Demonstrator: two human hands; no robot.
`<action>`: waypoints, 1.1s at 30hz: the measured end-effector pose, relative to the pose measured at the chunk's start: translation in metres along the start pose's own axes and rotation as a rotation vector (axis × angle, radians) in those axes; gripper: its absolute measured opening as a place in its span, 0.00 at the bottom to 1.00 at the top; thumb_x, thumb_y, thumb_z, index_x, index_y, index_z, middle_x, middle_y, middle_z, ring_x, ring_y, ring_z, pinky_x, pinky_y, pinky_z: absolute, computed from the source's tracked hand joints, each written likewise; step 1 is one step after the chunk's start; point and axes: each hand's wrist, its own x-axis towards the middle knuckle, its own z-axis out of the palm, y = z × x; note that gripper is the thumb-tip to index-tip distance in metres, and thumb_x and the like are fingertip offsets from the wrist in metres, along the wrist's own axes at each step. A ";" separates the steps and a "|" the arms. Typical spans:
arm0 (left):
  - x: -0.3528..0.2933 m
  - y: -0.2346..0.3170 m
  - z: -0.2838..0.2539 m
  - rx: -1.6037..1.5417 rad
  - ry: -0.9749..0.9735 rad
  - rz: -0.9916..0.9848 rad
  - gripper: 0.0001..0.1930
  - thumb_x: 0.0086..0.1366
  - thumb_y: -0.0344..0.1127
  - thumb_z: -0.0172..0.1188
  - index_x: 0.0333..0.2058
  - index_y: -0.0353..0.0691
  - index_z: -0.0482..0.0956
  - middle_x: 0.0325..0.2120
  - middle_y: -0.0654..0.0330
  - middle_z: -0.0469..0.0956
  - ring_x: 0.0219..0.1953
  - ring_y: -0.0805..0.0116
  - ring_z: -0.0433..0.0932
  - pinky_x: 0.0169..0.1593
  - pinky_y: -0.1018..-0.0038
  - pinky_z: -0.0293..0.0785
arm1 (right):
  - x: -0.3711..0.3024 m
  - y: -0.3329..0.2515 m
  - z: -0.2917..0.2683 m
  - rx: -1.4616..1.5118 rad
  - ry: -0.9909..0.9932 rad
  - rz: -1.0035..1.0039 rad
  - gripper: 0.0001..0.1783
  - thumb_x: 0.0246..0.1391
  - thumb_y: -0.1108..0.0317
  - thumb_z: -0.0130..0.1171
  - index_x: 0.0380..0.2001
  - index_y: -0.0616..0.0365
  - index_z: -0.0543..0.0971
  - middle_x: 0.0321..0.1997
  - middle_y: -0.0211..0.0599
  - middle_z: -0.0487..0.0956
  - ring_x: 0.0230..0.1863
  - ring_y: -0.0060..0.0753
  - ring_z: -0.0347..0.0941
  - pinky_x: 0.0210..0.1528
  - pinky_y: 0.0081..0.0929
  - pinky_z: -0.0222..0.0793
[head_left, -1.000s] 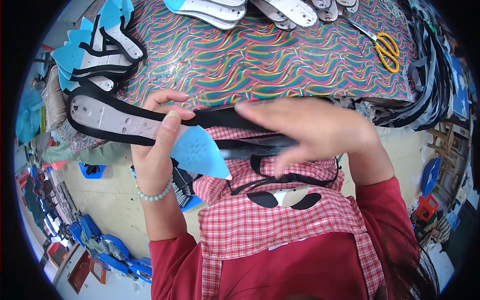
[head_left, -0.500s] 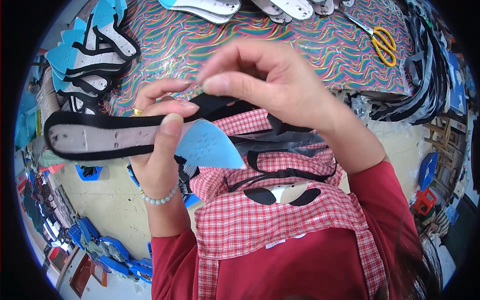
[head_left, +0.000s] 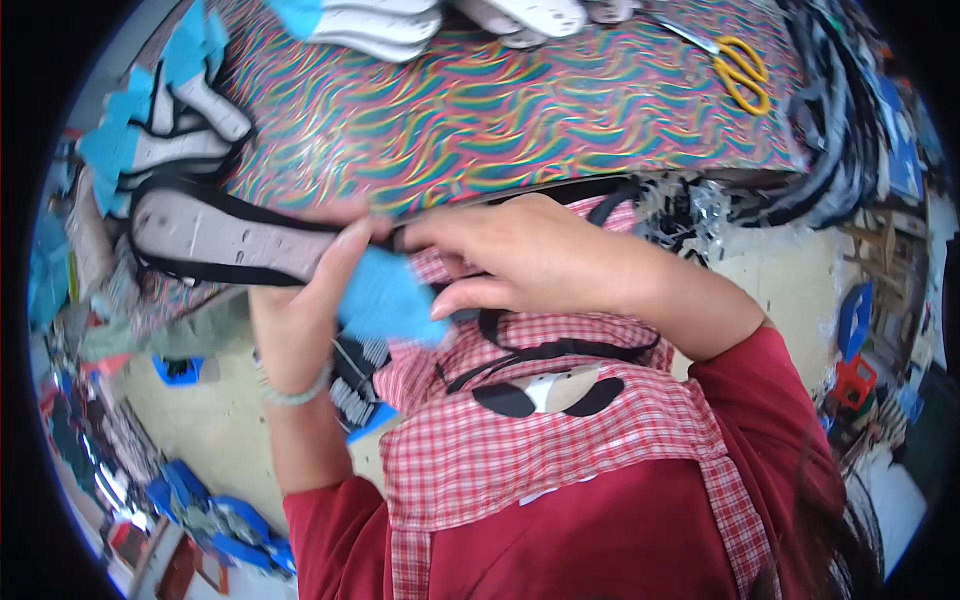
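Observation:
An insole (head_left: 235, 245) with a grey-white heel part, a black strip along its edge and a blue toe part lies across my left hand (head_left: 320, 270). The left thumb presses on its upper face and the fingers go behind it. By the blue toe part (head_left: 385, 295) is my right hand (head_left: 500, 255), its fingertips blurred at the insole's edge. The right thumb sits apart from those fingers, near the blue tip. Whether the right fingers grip anything is smeared by motion.
On the table with a wavy-patterned cover (head_left: 480, 110) lie yellow-handled scissors (head_left: 740, 75) and piles of insoles (head_left: 380, 30) at the back. More black-edged insoles (head_left: 190, 145) lie at left. Black strips (head_left: 835, 150) hang at the right edge. A checked apron (head_left: 560, 450) covers my front.
My right hand has come down from above the insole to its blue toe end, its fingers pointing left. The insole's heel end has tilted upward. The view has shifted slightly.

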 end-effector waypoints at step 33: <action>0.054 -0.008 0.044 -1.095 -0.254 -0.330 0.16 0.69 0.34 0.50 0.53 0.36 0.68 0.38 0.56 0.71 0.28 0.77 0.62 0.24 0.83 0.62 | -0.076 -0.001 -0.024 0.277 0.024 0.390 0.57 0.39 0.39 0.67 0.65 0.59 0.56 0.52 0.42 0.68 0.49 0.40 0.65 0.54 0.30 0.59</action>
